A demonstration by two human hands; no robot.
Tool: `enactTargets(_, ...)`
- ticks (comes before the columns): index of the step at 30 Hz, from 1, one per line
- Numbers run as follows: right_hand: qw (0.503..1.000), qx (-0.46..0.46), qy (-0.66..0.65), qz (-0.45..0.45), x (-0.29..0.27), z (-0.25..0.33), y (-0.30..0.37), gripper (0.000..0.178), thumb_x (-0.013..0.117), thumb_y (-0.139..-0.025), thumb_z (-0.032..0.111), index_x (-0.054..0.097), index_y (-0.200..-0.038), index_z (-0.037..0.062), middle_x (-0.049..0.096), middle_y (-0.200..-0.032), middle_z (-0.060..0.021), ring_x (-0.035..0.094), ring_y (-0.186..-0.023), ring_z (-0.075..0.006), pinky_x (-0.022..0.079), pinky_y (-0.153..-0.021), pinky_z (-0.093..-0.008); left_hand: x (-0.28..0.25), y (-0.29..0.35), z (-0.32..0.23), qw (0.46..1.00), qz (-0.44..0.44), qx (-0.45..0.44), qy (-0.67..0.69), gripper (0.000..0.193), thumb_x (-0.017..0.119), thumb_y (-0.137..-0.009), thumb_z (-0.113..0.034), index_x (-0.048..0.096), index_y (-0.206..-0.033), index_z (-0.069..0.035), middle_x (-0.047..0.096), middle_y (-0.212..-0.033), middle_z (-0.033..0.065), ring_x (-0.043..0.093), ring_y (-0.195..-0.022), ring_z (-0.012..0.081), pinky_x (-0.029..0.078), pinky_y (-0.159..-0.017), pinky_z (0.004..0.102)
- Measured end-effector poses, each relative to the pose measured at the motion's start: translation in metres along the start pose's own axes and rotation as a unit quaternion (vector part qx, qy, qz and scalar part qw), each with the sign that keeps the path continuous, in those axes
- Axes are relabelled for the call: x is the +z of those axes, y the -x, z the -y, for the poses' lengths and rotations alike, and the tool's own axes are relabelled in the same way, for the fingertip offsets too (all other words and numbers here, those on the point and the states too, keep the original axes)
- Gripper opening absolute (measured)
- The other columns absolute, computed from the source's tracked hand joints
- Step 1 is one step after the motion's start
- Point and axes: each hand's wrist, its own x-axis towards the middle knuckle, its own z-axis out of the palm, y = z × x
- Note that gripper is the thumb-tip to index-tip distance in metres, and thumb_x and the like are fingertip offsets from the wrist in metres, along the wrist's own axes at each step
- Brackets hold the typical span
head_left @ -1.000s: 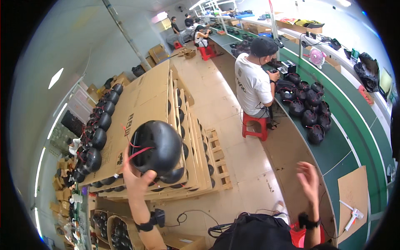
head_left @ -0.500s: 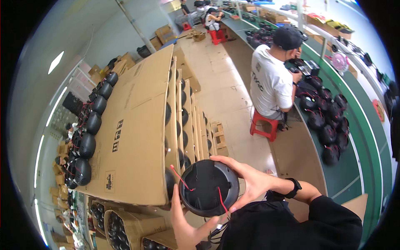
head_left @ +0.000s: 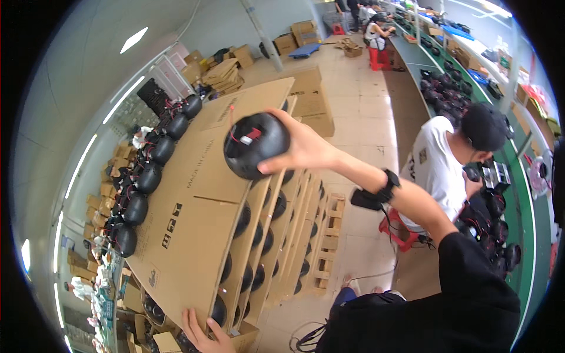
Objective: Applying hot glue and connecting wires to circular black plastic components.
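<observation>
My right hand [head_left: 300,144] holds a black round plastic housing [head_left: 250,159] by its side, above a stack of cardboard layers. Red wires and a small white connector [head_left: 246,140] show on the housing. At the near corner of the top cardboard sheet [head_left: 176,259], my left hand [head_left: 206,336] rests with its fingers apart, touching the sheet's edge. Part of that hand is cut off by the lower edge of the picture. A row of similar black housings [head_left: 134,209] stands along the sheet's left side, and more sit between the layers below.
The stack stands on a wooden pallet [head_left: 328,241]. To the right, a person in a white shirt [head_left: 438,170] sits on a red stool [head_left: 400,232] at a green-topped bench with several housings. Cartons [head_left: 159,341] stand low at the left. A black cable [head_left: 303,335] hangs near my body.
The housing has gone from both hands near my body to my right hand alone, up and forward over the cardboard. My left hand has let go and moved to the sheet's near corner.
</observation>
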Motion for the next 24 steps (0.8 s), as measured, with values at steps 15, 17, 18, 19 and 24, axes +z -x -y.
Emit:
enactTargets(15,0.945,0.213,0.190,0.156,0.028,-0.202,-0.323,0.110,0.082,-0.062,0.057,0.029,-0.142,0.0024,0.054,-0.116,-0.0181,0.060,-0.091,-0.0263,0.052,-0.070,-0.0350,0.027,-0.005,-0.013,0.994,-0.047,-0.103,0.000,0.062,0.048,-0.096,-0.049,0.058,-0.115,0.009,0.056,-0.122,0.0309,0.053,-0.114,0.0455,0.041,-0.100,0.0537)
enactTargets(17,0.926,0.228,0.202,0.222,0.022,-0.222,-0.357,0.101,0.081,-0.064,0.056,0.036,-0.137,0.0029,0.055,-0.107,-0.0157,0.058,-0.082,-0.0229,0.050,-0.063,-0.0323,0.033,-0.009,-0.014,0.991,-0.056,-0.118,-0.022,0.061,0.046,-0.097,-0.049,0.057,-0.113,0.009,0.056,-0.121,0.0313,0.055,-0.112,0.0457,0.041,-0.099,0.0551)
enactTargets(18,0.906,0.230,0.210,0.287,0.020,-0.230,-0.376,0.092,0.081,-0.066,0.055,0.044,-0.132,0.0033,0.057,-0.099,-0.0132,0.056,-0.072,-0.0196,0.047,-0.056,-0.0295,0.033,-0.008,-0.011,0.991,-0.058,-0.123,-0.021,0.061,0.046,-0.097,-0.049,0.057,-0.113,0.009,0.056,-0.121,0.0313,0.055,-0.112,0.0457,0.041,-0.099,0.0551)
enactTargets(19,0.902,0.219,0.195,0.317,0.022,-0.240,-0.389,0.072,0.079,-0.070,0.054,0.055,-0.118,0.0054,0.058,-0.085,-0.0112,0.057,-0.069,-0.0193,0.048,-0.058,-0.0282,0.034,-0.004,-0.006,0.992,-0.059,-0.107,-0.022,0.060,0.045,-0.098,-0.048,0.058,-0.113,0.009,0.056,-0.121,0.0316,0.055,-0.112,0.0456,0.042,-0.098,0.0550)
enactTargets(24,0.920,0.205,0.193,0.274,0.052,-0.242,-0.414,0.086,0.079,-0.064,0.060,0.056,-0.112,-0.0068,0.058,-0.094,-0.0179,0.061,-0.069,-0.0216,0.052,-0.062,-0.0297,0.043,-0.013,-0.009,0.989,-0.108,-0.096,-0.042,0.056,0.043,-0.097,-0.042,0.061,-0.109,0.009,0.061,-0.109,0.0326,0.059,-0.103,0.0472,0.045,-0.091,0.0550)
